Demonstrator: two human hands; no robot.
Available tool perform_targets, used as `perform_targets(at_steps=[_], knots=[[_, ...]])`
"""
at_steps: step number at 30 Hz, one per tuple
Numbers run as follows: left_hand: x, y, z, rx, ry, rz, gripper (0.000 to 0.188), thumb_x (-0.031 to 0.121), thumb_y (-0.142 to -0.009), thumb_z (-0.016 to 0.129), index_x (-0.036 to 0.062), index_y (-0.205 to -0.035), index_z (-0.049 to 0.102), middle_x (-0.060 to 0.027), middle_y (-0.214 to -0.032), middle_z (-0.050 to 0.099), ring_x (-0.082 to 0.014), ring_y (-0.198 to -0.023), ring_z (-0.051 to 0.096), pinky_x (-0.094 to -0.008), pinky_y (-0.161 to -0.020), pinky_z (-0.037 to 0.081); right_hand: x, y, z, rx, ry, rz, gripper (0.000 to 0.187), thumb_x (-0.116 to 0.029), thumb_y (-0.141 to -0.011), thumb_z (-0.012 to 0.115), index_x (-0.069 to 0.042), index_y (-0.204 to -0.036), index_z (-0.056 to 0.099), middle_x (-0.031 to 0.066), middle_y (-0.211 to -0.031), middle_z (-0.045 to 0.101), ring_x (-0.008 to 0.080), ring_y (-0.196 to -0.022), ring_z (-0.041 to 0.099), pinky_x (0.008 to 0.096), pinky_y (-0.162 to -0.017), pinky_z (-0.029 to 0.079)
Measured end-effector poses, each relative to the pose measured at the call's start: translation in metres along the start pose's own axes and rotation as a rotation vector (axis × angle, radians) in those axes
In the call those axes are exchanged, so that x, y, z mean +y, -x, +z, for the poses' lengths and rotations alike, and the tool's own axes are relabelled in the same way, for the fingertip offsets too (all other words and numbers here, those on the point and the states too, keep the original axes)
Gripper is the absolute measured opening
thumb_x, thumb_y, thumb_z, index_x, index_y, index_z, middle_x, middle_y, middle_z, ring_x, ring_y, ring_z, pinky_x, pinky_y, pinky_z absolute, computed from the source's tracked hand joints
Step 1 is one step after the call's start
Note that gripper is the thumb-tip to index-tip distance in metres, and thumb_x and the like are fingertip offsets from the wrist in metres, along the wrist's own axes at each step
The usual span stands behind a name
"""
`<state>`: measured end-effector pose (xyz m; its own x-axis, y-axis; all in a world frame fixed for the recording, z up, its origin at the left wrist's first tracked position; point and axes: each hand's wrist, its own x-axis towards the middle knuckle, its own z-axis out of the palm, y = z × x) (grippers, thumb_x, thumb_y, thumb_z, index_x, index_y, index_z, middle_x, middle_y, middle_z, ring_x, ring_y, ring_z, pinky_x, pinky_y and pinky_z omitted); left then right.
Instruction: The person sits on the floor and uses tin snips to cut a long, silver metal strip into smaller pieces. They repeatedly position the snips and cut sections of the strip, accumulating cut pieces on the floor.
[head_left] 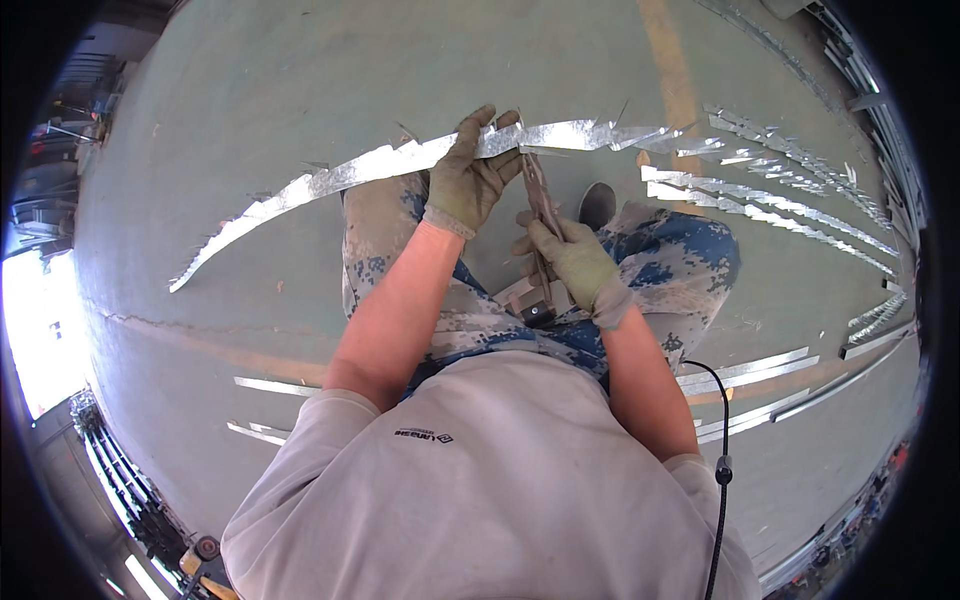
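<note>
A long shiny metal strip [375, 165] with jagged, notched tabs along its edge arches across in front of me, above my knees. My left hand [466, 190], in a worn work glove, is closed around its middle. In my right hand [577, 262], also gloved, is a brown, long-handled cutting tool that looks like metal snips [537, 188]. The far end of the snips meets the strip's near edge, just right of my left hand. Whether the jaws are closed on the metal I cannot tell.
Several notched strips [780, 200] lie fanned out on the floor [260, 90] at the right. Plain metal strips [750, 370] lie by my right hip, others [270, 386] by my left. A black cable [724, 430] hangs at my right side. A dark shoe [597, 205] shows between my knees.
</note>
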<state>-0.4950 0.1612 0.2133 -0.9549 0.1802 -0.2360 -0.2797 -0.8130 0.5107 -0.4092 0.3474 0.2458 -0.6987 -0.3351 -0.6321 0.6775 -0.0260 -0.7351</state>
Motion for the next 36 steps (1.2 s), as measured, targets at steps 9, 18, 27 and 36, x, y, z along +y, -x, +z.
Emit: perform_targets(at_steps=[9, 18, 27, 36], knots=[[-0.003, 0.002, -0.003, 0.016, 0.021, 0.006, 0.047, 0.031, -0.110, 0.054, 0.0011, -0.146, 0.046, -0.0205, -0.143, 0.057, -0.0374, -0.125, 0.063, -0.0515, -0.106, 0.056, 0.000, -0.004, 0.017, 0.111, 0.053, -0.004, 0.044, -0.036, -0.108, 0.060, -0.002, -0.135, 0.064, 0.0052, -0.092, 0.069, 0.0132, -0.073, 0.064, 0.0300, -0.063, 0.054], [-0.002, 0.002, -0.001, 0.017, 0.023, 0.005, 0.048, 0.033, -0.110, 0.053, 0.0016, -0.146, 0.046, -0.0200, -0.144, 0.057, -0.0376, -0.124, 0.064, -0.0510, -0.106, 0.056, 0.005, -0.008, 0.029, 0.176, 0.026, -0.020, 0.041, -0.037, -0.108, 0.060, -0.005, -0.134, 0.067, 0.0043, -0.090, 0.069, 0.0130, -0.073, 0.065, 0.0299, -0.063, 0.053], [-0.001, 0.002, -0.003, 0.029, 0.020, -0.003, 0.048, 0.033, -0.112, 0.050, 0.0000, -0.146, 0.045, -0.0210, -0.145, 0.056, -0.0380, -0.126, 0.063, -0.0522, -0.108, 0.056, 0.000, -0.005, 0.012, -0.112, -0.531, 0.140, 0.023, -0.022, -0.099, 0.072, -0.009, -0.117, 0.067, -0.0020, -0.075, 0.053, 0.0072, -0.058, 0.049, 0.0261, -0.048, 0.037], [-0.003, -0.004, -0.008, 0.095, 0.012, -0.018, 0.041, 0.029, -0.112, 0.050, 0.0012, -0.142, 0.050, -0.0191, -0.139, 0.061, -0.0360, -0.115, 0.070, -0.0480, -0.098, 0.064, -0.012, -0.009, 0.035, 0.283, -0.047, 0.145, 0.016, -0.017, -0.094, 0.067, -0.007, -0.106, 0.065, 0.0011, -0.075, 0.055, 0.0067, -0.051, 0.046, 0.0255, -0.041, 0.032]])
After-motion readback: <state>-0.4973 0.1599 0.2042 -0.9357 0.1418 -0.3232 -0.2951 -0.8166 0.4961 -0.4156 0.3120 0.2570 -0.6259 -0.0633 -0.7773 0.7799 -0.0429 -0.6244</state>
